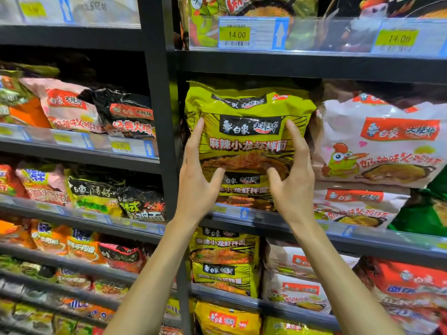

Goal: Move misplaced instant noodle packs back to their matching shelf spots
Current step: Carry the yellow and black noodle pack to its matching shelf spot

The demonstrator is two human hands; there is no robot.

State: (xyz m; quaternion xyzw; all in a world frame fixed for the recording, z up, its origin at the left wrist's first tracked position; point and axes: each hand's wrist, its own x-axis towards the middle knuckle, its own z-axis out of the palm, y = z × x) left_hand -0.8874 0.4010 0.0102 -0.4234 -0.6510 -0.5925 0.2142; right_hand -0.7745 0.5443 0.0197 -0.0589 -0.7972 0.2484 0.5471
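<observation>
A yellow-green noodle pack (pixel 249 131) with black label panels stands upright on the middle shelf (pixel 273 220), on top of a matching yellow-green pack (pixel 244 189). My left hand (pixel 197 180) presses its lower left side, fingers spread, thumb on the front. My right hand (pixel 294 175) mirrors it on the lower right side. Both hands grip the pack from the front. Its back is hidden.
A white-pink chicken pack (pixel 379 143) leans right beside it, over another one (pixel 355 204). More yellow-green packs (pixel 225 259) fill the shelf below. A black upright post (pixel 159 117) splits off the left bay, stocked with pink, black and orange packs. Price tags (pixel 254 32) line the upper shelf edge.
</observation>
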